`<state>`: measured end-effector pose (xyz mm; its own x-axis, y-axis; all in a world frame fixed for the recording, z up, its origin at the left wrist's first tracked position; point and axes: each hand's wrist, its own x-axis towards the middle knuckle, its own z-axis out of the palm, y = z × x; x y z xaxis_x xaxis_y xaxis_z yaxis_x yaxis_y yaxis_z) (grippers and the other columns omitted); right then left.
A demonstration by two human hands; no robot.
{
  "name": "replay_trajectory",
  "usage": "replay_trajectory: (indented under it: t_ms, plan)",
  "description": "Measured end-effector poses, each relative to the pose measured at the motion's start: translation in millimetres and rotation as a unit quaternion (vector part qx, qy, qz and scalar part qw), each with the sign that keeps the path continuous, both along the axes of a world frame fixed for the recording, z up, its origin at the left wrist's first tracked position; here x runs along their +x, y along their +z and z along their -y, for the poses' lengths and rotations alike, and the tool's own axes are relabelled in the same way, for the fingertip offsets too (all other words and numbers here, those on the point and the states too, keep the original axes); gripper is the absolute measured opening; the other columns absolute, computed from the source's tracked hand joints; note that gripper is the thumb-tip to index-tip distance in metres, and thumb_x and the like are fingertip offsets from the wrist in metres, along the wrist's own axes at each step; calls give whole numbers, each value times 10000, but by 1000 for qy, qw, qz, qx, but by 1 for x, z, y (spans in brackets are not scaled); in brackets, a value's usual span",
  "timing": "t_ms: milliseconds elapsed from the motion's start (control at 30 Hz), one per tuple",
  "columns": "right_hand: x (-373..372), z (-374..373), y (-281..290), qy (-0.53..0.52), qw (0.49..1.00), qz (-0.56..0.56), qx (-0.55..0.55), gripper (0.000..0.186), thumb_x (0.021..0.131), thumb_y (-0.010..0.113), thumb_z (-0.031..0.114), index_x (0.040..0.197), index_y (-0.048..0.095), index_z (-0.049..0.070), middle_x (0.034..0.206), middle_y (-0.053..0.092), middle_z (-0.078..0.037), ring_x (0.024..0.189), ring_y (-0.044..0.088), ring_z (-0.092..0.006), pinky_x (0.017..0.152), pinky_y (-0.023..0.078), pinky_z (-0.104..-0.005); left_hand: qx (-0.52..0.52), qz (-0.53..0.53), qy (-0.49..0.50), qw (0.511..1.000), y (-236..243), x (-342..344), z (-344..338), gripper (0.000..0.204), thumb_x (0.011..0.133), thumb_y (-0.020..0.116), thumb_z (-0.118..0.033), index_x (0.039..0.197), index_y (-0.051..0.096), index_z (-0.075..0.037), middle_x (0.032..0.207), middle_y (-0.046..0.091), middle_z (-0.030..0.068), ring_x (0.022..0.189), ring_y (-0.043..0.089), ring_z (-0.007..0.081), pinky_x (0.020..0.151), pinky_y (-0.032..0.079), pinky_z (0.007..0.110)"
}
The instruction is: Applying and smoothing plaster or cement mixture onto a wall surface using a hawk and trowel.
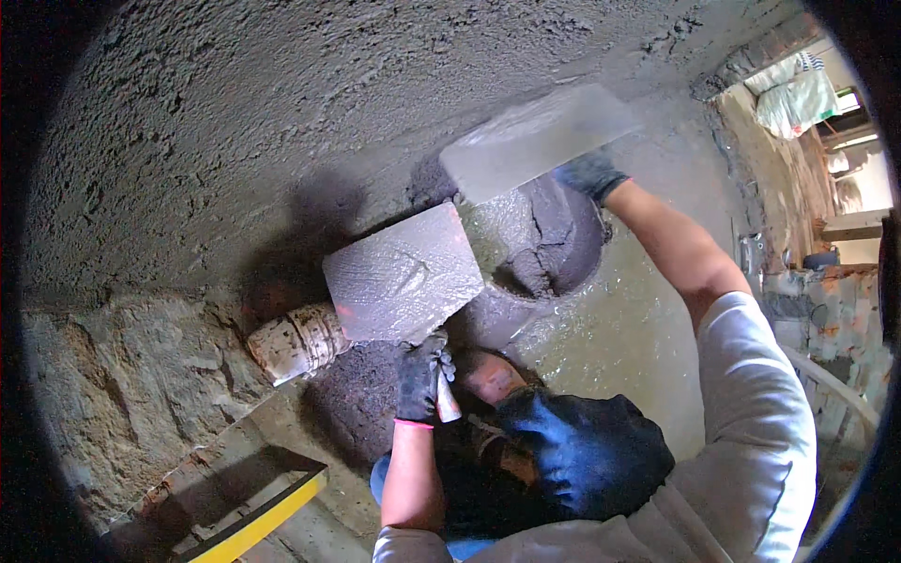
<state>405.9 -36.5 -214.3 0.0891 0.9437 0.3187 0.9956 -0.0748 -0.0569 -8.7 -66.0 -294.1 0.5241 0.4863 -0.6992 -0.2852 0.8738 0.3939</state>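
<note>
My left hand point(424, 380), in a dark glove, is closed round the pale handle point(449, 399) of a flat rectangular trowel point(404, 272). Its wide blade is tilted and smeared with wet mortar. Farther off, my gloved right hand point(591, 175) grips a long plastering trowel point(535, 141), held along the foot of the grey wall point(216, 131). The far end of that trowel is blurred, and its handle is hidden by my hand. Below my right hand stands a round bucket point(587, 230) with dark grey mortar inside. The wall bears a rough, wet coat.
Wet grey floor point(638, 328) spreads right of the bucket. A mortar-caked cylinder point(298, 342) lies left of my left hand, beside rough stonework point(141, 394). A yellow-edged straight bar point(258, 516) lies at lower left. My knee point(591, 450) is close by. A pale sack point(798, 98) sits at upper right.
</note>
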Motion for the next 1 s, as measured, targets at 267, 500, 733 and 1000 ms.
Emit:
replay_trajectory:
  t_ms: [267, 500, 733, 1000]
  plan:
    - [-49, -43, 25, 56, 945, 174, -273, 507, 776, 499, 233, 1217, 508, -17, 815, 653, -146, 681, 619, -323, 610, 451, -505, 97, -138, -78, 983, 9, -14, 2, 89, 834, 590, -92, 899, 598, -32, 621, 546, 46, 434, 508, 141, 352, 413, 270]
    - [-65, -55, 60, 169, 956, 204, -123, 504, 733, 558, 212, 1180, 525, -20, 702, 612, -102, 617, 602, -278, 536, 458, -441, 59, -48, -66, 995, 7, 7, 6, 94, 815, 611, -95, 884, 605, -32, 600, 536, 34, 434, 495, 122, 377, 415, 250]
    - [-106, -27, 124, 217, 917, 322, 86, 380, 793, 587, 252, 1079, 550, 5, 626, 580, -84, 503, 565, -214, 426, 417, -383, 120, -92, -79, 985, 18, 14, 10, 69, 825, 624, -95, 858, 606, -37, 551, 524, 26, 391, 479, 129, 359, 403, 249]
    - [-202, 21, 69, 301, 924, 224, -75, 173, 764, 545, 156, 833, 587, 4, 527, 508, -54, 423, 503, -156, 396, 412, -344, 134, -121, -51, 982, 18, 10, 9, 91, 838, 620, -130, 868, 582, -53, 548, 519, 18, 392, 478, 129, 350, 389, 257]
